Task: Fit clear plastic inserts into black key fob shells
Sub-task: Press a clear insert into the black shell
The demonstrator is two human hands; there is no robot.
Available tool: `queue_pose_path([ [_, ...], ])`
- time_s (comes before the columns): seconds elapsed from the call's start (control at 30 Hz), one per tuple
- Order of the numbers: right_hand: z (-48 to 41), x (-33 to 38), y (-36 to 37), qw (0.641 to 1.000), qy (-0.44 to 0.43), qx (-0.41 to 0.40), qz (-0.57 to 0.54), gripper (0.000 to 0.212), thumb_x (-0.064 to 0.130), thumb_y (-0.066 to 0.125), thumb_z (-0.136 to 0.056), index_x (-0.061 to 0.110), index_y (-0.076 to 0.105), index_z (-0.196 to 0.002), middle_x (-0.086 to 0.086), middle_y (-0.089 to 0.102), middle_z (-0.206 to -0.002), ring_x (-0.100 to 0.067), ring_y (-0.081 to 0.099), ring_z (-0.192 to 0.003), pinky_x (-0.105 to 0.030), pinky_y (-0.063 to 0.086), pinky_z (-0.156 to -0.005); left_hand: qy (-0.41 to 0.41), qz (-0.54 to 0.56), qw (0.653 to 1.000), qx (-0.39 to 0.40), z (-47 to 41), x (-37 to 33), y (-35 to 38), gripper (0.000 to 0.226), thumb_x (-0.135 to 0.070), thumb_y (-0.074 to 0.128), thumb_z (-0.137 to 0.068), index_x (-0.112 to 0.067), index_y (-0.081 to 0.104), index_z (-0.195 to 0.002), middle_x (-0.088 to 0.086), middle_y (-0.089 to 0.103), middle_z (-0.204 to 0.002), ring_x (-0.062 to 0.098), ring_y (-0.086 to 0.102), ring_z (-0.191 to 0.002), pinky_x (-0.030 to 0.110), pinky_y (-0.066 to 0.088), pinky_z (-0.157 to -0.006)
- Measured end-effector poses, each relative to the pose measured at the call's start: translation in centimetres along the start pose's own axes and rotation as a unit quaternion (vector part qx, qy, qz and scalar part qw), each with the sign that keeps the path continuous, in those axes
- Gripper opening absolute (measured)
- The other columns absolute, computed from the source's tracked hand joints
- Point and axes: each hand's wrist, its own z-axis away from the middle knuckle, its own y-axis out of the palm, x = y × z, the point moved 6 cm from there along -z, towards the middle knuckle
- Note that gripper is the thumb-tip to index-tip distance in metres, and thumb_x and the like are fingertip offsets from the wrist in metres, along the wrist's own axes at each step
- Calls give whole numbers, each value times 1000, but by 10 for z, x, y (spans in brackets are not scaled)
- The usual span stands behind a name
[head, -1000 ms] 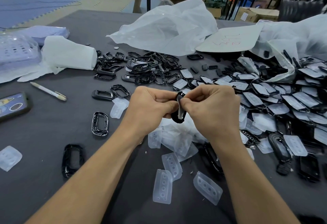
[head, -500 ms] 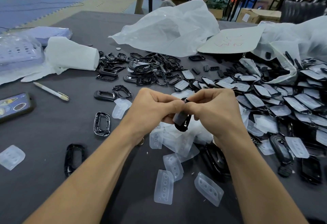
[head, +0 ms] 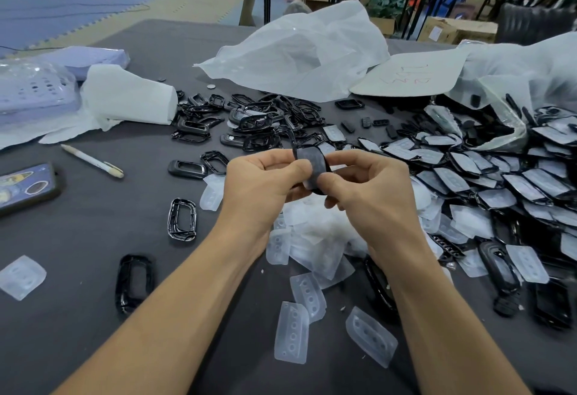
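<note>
The left hand [head: 262, 182] and right hand [head: 368, 188] both pinch a black key fob shell [head: 325, 164] above the desk [head: 93, 238], a clear insert [head: 309, 160] lying on it, and a lopsided push could make the bendy insert sit crooked or pop out.

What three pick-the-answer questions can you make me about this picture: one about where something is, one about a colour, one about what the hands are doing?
1. Where is the pen?
A) on the table
B) in a hand
C) on the floor

2. What colour are the empty shells?
A) red
B) black
C) yellow

3. What are the left hand and right hand doing?
A) lying flat
B) pinching the held shell between them
C) writing

Answers: 1 A, it lies on the table left of the arms; 2 B, the loose frames are shiny black; 3 B, fingers of both curl round one shell above the table.
</note>
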Motion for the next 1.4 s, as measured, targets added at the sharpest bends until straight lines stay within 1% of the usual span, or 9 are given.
queue_pose_path([
  [0.23, -3, -2, -3, 999, -8, -30, -7, 15, 6, 75, -85, 20, 78, -81, -2, 76, -69, -19, 63, -50, -23, 48, -52, -2, -34, 998, 45, 1, 0, 4, 19, 6, 74, -86, -11, 79, -94, 11, 81, -88, 20, 78, -78, 28, 64, -74],
  [0.33, -3, -3, -3, 999, -11, -30, -2, 13, 10, 75, -84, 21, 79, -79, -2, 76, -69, -19, 62, -50, -26, 49, -55, 1, -62, 996, 63, 1, -2, 5, 20, 4, 74, -87, -13, 79, -95, 9, 81, -89, 19, 78, -79, 26, 63, -73],
  [0.5, -3, -3, -4, 999, -19, -41, -5, 11, 14, 75, -81, 24, 81, -80, -2, 76, -70, -18, 63, -53, -30, 50, -57, 0, -77, 995, 57, 2, -5, 3, 13, -11, 74, -90, -18, 84, -83, 9, 80, -83, 15, 75, -73, 24, 60, -69],
  [0.6, -3, -2, -5, 999, -28, -41, 5, 12, 18, 74, -80, 28, 81, -79, 1, 75, -68, -15, 63, -53, -32, 51, -59, -8, -78, 996, 51, 2, -5, 2, 13, -18, 72, -87, -15, 84, -82, 12, 80, -81, 18, 76, -74, 23, 58, -66],
  [0.83, -2, 1, -4, 998, -45, -38, 17, 15, 17, 73, -79, 29, 82, -78, 6, 74, -66, -5, 60, -54, -26, 47, -59, -13, -83, 996, 38, 1, -2, 1, 17, -9, 69, -88, -11, 83, -80, 13, 79, -80, 18, 75, -72, 21, 56, -63],
  [1.03, 0, 2, 2, 998, -59, -35, -3, 8, 30, 75, -76, 36, 78, -79, 8, 74, -67, -5, 64, -55, -19, 48, -57, 14, -71, 997, 8, 2, -5, 2, 22, -8, 71, -90, -19, 85, -78, 11, 79, -74, 16, 75, -65, 20, 56, -60],
  [1.13, 0, 3, 2, 997, -66, -30, -8, 17, 21, 77, -77, 38, 78, -77, 8, 75, -67, -5, 66, -57, -16, 48, -55, 10, -68, 998, 9, 3, -5, 2, 19, -7, 72, -89, -17, 85, -80, 12, 79, -77, 19, 75, -68, 21, 56, -61],
  [1.3, -3, 3, -1, 998, -57, -15, -12, 21, 4, 78, -83, 23, 80, -75, 3, 75, -68, -6, 66, -59, -13, 47, -54, -11, -100, 993, 65, 1, -7, 3, 15, -11, 74, -77, -9, 84, -88, 19, 79, -87, 20, 74, -78, 29, 60, -71],
  [1.4, -3, 3, -1, 999, -48, -10, -11, 24, 1, 78, -82, 22, 80, -72, 2, 75, -67, -3, 65, -58, -12, 46, -53, -19, -120, 990, 68, -1, -9, 1, 16, -15, 72, -76, -8, 83, -86, 17, 79, -83, 19, 75, -74, 28, 59, -69],
])
